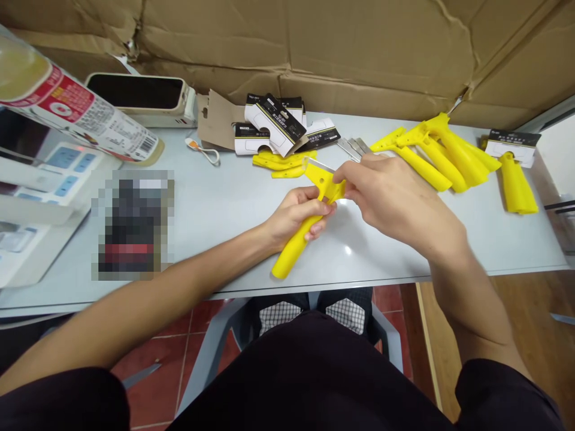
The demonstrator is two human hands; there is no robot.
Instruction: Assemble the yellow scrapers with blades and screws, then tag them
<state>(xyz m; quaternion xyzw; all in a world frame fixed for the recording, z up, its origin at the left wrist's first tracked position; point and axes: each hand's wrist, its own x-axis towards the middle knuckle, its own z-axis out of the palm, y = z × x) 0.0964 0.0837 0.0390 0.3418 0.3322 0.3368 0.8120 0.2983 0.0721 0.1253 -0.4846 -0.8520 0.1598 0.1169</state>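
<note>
A yellow plastic scraper handle (291, 248) slants over the table, its wide head pointing away from me. My left hand (299, 215) is closed around its neck, thumb on top. Along the head's far edge lies a thin metal blade (321, 164). My right hand (381, 191) pinches at the right end of that blade, and its fingertips partly hide the head. Just beyond the right hand are several loose metal blades (354, 147). Yellow plastic strips (283, 161) rest behind the scraper head.
Several yellow scraper handles (442, 152) are piled at the right, beside a carded yellow piece (518, 182). Black-and-white cards (281, 126) lie at the back. A drink bottle (85, 111), a phone (139, 93), a short cable (204, 151) and a blurred dark object (132, 224) are left. Cardboard (336, 54) walls the back.
</note>
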